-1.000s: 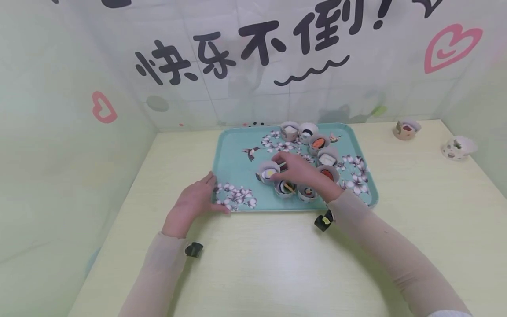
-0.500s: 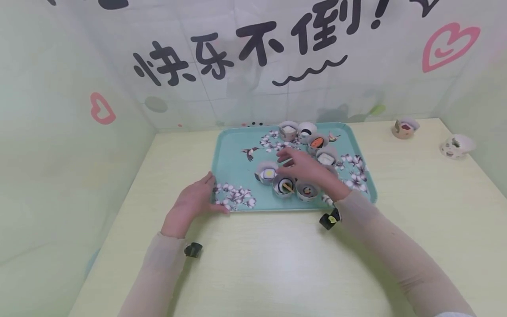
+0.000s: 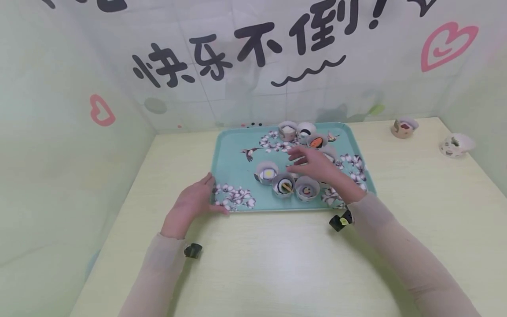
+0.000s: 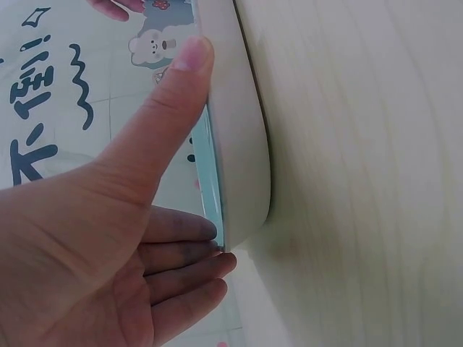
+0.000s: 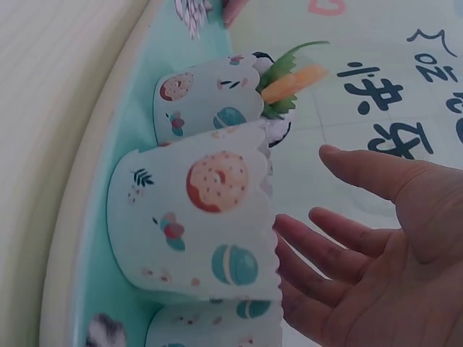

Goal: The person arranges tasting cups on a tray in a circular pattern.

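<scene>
A turquoise tray [image 3: 231,152] with a blossom print bears several small printed paper cups with sushi-like pieces in them. My left hand [image 3: 194,200] touches the tray's near left corner. In the left wrist view its thumb [image 4: 163,116] lies along the rim, and the other fingers reach the corner, mostly straight. My right hand [image 3: 317,165] hovers over the cups, fingers apart and holding nothing. Left of it stands a cup with a yellow-centred piece [image 3: 267,173]. Close by are a cup with an orange stick [image 3: 284,186] and a front cup [image 3: 307,189]. The hand partly hides other cups.
At the tray's back stand a cup with a white piece [image 3: 287,131] and one with an orange-red piece [image 3: 316,141]. Two more cups, a pinkish one [image 3: 403,128] and a white one [image 3: 455,145], stand on the table at the far right. A printed curtain [image 3: 253,97] hangs behind.
My right hand has let go of the cup with the yellow-centred piece and moved to the right, away from it. That cup stays on the tray. My left hand keeps its place at the corner.
</scene>
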### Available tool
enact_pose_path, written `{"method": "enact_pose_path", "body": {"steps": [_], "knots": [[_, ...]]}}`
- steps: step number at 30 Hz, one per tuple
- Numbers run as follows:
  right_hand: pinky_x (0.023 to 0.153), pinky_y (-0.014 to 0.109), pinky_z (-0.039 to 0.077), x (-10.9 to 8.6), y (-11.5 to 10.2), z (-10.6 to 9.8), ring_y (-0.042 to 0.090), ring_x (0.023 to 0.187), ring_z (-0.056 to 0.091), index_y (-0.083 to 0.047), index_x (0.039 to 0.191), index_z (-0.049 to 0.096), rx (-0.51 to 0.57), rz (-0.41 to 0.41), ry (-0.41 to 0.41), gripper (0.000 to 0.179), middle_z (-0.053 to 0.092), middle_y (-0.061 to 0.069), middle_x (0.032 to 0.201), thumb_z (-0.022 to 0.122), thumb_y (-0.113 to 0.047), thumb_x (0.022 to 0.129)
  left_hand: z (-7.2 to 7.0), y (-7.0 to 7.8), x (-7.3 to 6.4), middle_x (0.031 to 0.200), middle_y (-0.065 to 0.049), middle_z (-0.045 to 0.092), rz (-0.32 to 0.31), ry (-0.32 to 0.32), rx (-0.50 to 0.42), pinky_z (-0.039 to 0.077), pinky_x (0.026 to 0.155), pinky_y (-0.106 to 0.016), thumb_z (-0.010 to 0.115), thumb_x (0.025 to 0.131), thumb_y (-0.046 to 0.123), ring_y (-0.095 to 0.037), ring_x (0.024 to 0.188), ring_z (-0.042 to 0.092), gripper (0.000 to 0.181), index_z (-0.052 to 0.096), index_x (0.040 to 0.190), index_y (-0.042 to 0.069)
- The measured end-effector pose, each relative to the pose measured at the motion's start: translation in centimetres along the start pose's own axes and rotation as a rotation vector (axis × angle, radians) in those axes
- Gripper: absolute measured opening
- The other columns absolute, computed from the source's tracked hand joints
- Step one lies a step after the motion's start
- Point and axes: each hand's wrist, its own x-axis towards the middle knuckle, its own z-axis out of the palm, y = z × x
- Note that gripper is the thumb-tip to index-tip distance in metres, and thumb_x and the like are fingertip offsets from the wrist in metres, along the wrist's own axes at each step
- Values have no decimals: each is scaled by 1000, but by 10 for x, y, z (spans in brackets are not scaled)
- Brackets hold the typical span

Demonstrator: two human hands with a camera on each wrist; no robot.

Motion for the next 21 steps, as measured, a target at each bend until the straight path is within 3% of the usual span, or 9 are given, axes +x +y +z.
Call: {"method": "enact_pose_path", "body": {"steps": [15,21], "knots": [[104,53,52,-22,8,-23,39,126,58,-2,138,51,-3,-41,107,48,59,21,136,68,-18,95,2,0,-1,163,-25,21,15,26,11,40,116,-53,81,68,62,-44,146,32,123,26,153,-9],[104,52,53,-31,13,-34,37,128,57,-3,137,52,51,-35,149,45,58,21,138,66,-16,96,3,-1,-1,163,-25,21,16,26,11,40,116,-53,80,68,63,-45,146,32,123,26,153,-9]]}}
